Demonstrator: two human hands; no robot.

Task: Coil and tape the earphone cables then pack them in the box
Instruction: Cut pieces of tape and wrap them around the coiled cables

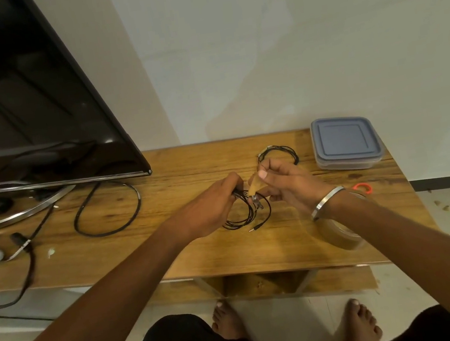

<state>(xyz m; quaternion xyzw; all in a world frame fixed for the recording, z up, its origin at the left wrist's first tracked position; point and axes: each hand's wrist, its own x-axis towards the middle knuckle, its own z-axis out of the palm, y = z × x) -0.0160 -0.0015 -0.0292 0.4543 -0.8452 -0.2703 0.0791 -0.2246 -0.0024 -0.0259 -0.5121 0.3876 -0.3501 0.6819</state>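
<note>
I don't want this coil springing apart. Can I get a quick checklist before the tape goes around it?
1. Black earphone coil gripped by left hand: ok.
2. Brown tape strip held in right hand: ok.
3. Strip touching the coil: cannot tell.
4. Jack end tucked in: not ok, hanging loose.
5. Other black coiled earphone out of the way: ok.
6. Lidded clear plastic box open: not ok.

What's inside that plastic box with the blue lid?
The plastic box is shut under its blue lid. Through the clear wall nothing shows plainly; the lid covers the inside, so I cannot tell.
</note>
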